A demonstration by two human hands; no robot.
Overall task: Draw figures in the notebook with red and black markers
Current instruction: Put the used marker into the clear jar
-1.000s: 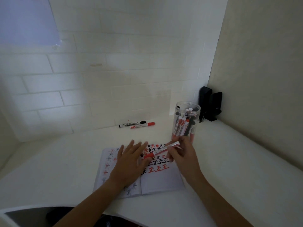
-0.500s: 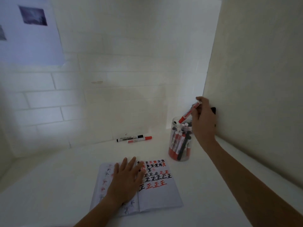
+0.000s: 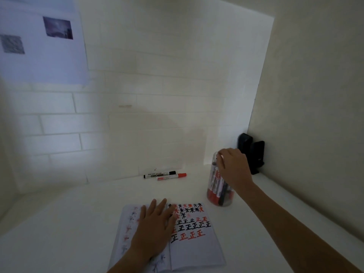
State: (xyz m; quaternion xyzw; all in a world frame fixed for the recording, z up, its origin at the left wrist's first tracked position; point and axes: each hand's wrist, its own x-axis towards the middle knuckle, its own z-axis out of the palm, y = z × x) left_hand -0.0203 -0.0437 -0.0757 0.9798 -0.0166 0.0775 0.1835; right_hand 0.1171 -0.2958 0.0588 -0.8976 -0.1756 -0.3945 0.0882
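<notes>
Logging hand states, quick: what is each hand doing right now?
Left hand: open, flat on the notebook.
Right hand: at the marker jar mouth, fingers curled; grip cannot be told.

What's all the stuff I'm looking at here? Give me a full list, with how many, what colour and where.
notebook: one, white pages with red and black figures, open on the desk in front
clear jar: one, full of red and black markers, right of the notebook
black marker: one, lying by the back wall
red marker: one, beside the black one
black speakers: two, in the right corner
paper sheet: one, white, on the wall
left hand: flat on the notebook
right hand: at the jar's mouth
</notes>
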